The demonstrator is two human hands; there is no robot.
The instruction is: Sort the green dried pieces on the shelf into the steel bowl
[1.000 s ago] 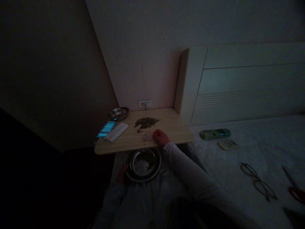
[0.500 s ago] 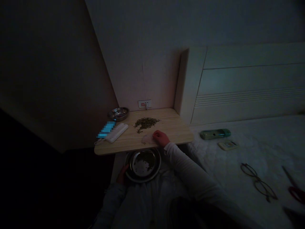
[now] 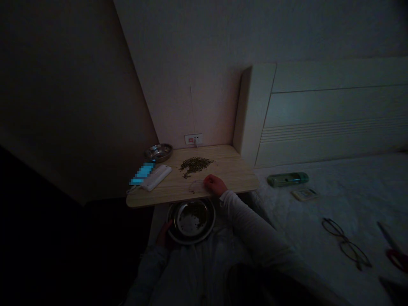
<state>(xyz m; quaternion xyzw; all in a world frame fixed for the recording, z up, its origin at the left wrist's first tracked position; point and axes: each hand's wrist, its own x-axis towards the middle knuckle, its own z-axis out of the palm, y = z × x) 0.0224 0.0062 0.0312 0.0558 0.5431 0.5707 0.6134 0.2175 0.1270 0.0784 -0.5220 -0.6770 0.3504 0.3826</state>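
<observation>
My right hand point(image 3: 215, 185) is closed on the edge of a clear, thin, rounded piece point(image 3: 196, 186), perhaps plastic, low over the front of the wooden tabletop point(image 3: 236, 170). A few small dark grains show at that clear piece. Behind it lies a spread pile of small greenish-brown grains point(image 3: 196, 165). Below the tabletop's front edge, my left hand point(image 3: 164, 233) grips the left rim of a round metal basin point(image 3: 191, 242). More of the grains lie inside this basin. Dim light hides most of the left fingers.
A metal bowl point(image 3: 159, 152), a blurred-out phone point(image 3: 142, 173) and a white power strip point(image 3: 157, 177) occupy the tabletop's left. A wall socket point(image 3: 193, 139) sits behind. On the bed at right lie a green bottle point(image 3: 288, 179), a small pale device point(image 3: 305, 194), glasses point(image 3: 346, 243) and scissors point(image 3: 395, 250).
Hardly anything differs. The clear piece in my right hand looks fainter and more see-through, as if slightly turned. My left hand and the basin stay where they were.
</observation>
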